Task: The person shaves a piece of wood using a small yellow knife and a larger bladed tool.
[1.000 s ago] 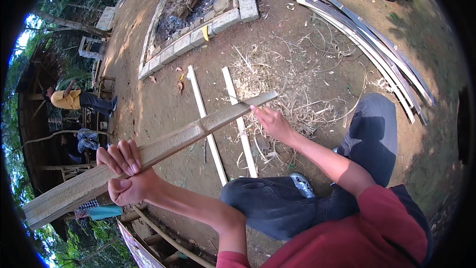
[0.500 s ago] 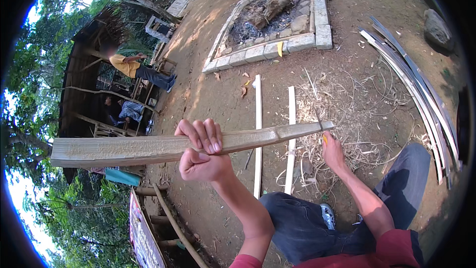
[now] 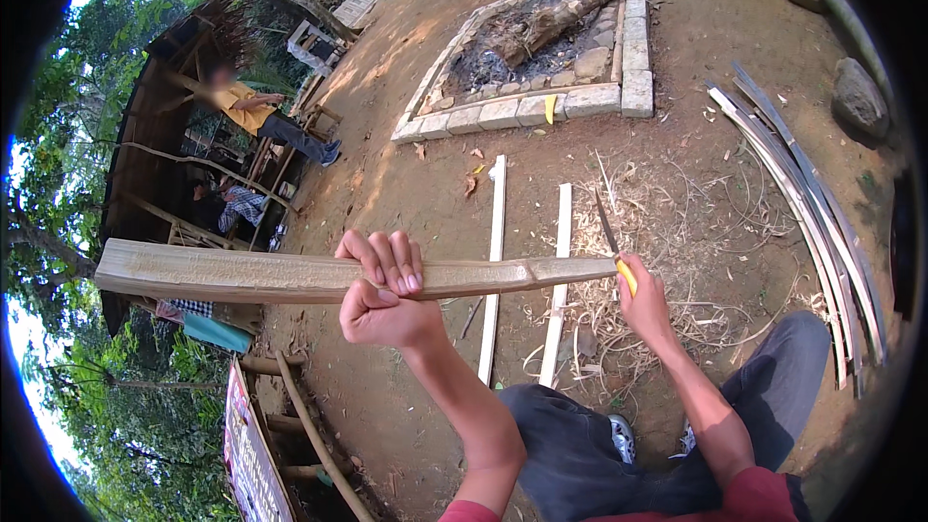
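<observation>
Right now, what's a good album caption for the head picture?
Left hand gripping a long bamboo strip, right hand holding a yellow-handled knife.

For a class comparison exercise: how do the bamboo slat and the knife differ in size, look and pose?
Size: the bamboo slat is long and broad; the knife is shorter and slimmer.
Look: the slat is pale brown; the knife has a dark blade and yellow handle.
Pose: the slat runs across the picture; the knife points toward its upper edge.
Both are held: slat in the left hand, knife in the right hand.
</observation>
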Motion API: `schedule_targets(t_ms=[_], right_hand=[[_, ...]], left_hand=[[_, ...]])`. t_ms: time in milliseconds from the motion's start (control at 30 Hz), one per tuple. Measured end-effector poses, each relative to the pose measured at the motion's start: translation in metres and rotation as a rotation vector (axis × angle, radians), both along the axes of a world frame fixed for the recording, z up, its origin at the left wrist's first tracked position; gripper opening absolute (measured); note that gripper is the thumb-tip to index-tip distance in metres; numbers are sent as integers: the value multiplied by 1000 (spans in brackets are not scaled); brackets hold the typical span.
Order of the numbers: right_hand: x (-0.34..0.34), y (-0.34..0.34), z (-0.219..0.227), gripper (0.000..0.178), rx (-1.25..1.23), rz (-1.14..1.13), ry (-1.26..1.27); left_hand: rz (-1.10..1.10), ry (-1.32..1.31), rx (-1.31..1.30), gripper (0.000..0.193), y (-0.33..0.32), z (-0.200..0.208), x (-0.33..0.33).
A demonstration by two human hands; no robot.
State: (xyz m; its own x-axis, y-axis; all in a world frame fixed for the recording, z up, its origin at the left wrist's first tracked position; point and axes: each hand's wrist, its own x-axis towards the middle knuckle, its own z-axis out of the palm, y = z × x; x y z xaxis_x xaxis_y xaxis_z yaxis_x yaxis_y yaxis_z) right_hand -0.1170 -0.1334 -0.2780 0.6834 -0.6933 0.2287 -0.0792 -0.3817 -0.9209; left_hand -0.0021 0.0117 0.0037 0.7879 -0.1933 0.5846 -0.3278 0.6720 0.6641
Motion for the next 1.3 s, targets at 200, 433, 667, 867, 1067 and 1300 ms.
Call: schedule_targets(t_ms=[200,433,667,867,1067,1300], right_hand=[[22,-33,173,47,-182,-31,-466],[6,-37,104,52,-76,7,-200],[-11,2,-23,45,-110,101,190],[-7,15,-11,48,-259,125,200],[-7,5,-75,56,26,134,462],[-8,2,-97,51,-189,99,351]], left_hand=[[4,12,-13,12,4,2,6],[-28,-3,-13,12,-9,8,-2],[-62,-33,33,11,-6,-2,0],[-87,-68,96,14,-2,5,-4],[-194,-73,76,18,-2,10,-1],[-105,-33,78,18,-1,3,-2]])
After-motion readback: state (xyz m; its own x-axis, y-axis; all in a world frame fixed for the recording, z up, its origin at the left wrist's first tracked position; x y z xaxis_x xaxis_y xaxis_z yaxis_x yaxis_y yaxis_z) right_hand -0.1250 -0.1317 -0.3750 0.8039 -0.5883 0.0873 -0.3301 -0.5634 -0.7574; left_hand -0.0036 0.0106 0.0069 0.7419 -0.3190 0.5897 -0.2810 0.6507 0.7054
